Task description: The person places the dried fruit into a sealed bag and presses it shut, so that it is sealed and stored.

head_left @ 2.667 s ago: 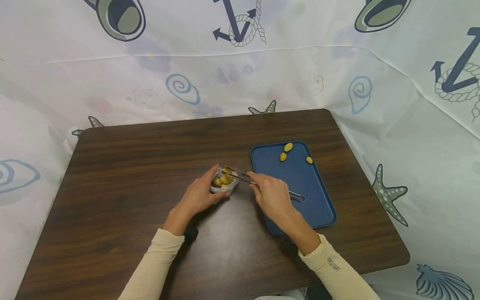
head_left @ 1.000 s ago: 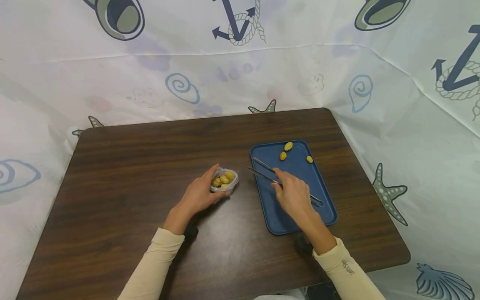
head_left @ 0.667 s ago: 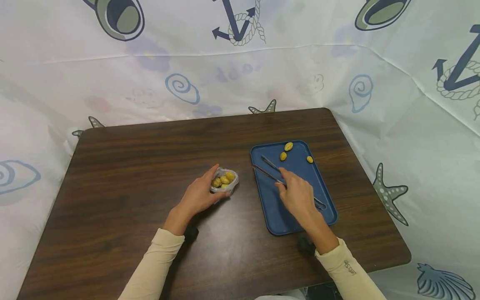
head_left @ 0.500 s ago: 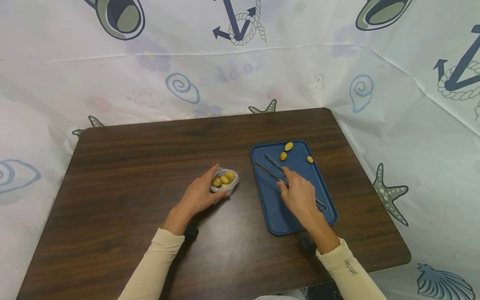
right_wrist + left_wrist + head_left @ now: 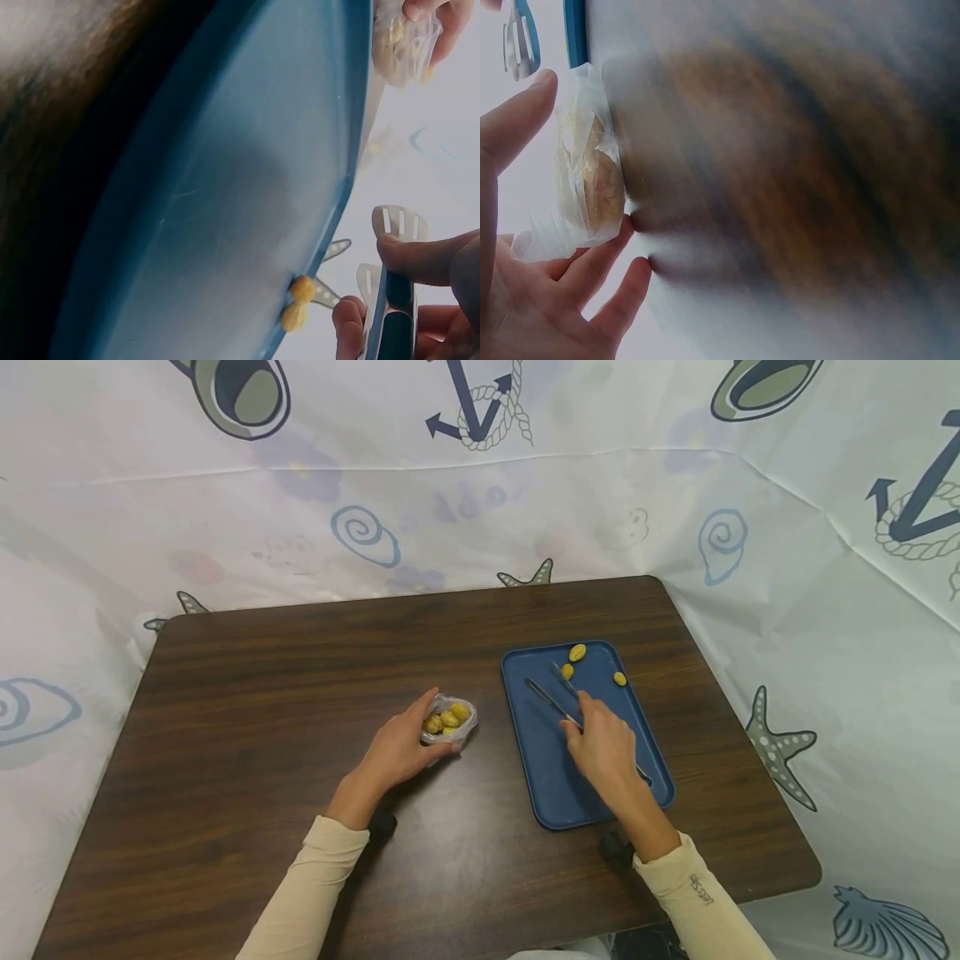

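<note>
My left hand (image 5: 393,747) holds a small clear plastic bag (image 5: 468,732) upright on the table, thumb on the near side and fingers behind. Several yellow oval pieces (image 5: 450,718) fill its open mouth. In the left wrist view the bag (image 5: 585,172) stands between thumb and fingers. Metal tongs (image 5: 551,699) with slotted tips (image 5: 401,221) are gripped in my right hand (image 5: 603,752), over the blue tray (image 5: 555,785). Their two arms are spread, with nothing between them. One tip is right by a yellow piece (image 5: 567,671) on the tray; two others (image 5: 577,652) (image 5: 619,678) lie toward the tray's far end.
The tray sits on the right part of a dark wood-grain table (image 5: 262,693), to the right of the bag. A white curtain (image 5: 600,510) with sea prints hangs behind the table and along its sides.
The tongs were at the bag's mouth; my right hand has carried them right over the tray, spread them and edged toward the yellow pieces. My left hand and the bag have stayed put.
</note>
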A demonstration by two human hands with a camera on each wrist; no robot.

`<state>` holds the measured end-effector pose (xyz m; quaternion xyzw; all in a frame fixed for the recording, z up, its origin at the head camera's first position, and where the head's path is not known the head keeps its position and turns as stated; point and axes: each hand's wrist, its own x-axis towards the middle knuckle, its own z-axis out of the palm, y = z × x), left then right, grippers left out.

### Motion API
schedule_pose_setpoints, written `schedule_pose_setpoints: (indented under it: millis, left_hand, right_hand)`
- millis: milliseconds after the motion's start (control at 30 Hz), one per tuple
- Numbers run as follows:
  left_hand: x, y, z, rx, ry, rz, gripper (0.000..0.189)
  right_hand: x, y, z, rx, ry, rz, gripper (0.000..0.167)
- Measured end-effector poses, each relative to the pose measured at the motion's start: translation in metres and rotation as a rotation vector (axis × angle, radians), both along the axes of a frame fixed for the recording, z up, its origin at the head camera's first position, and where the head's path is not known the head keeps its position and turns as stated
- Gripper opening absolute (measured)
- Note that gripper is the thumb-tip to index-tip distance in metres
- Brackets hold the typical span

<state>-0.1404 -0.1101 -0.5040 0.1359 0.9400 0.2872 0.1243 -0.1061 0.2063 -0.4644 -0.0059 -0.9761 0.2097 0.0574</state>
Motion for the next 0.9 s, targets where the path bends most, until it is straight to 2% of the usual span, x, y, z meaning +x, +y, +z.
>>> schedule_pose_setpoints:
  millis: [367,900]
  left_hand:
    - [0.000,0.000,-0.001,0.000,-0.001,0.003,0.102]
    - [0.002,0.001,-0.001,0.008,0.004,0.005,0.101]
  right_hand:
    - [-0.004,0.008,-0.005,0.025,-0.025,-0.050,0.048]
    - [-0.013,0.013,-0.012,0.054,-0.036,-0.095,0.051]
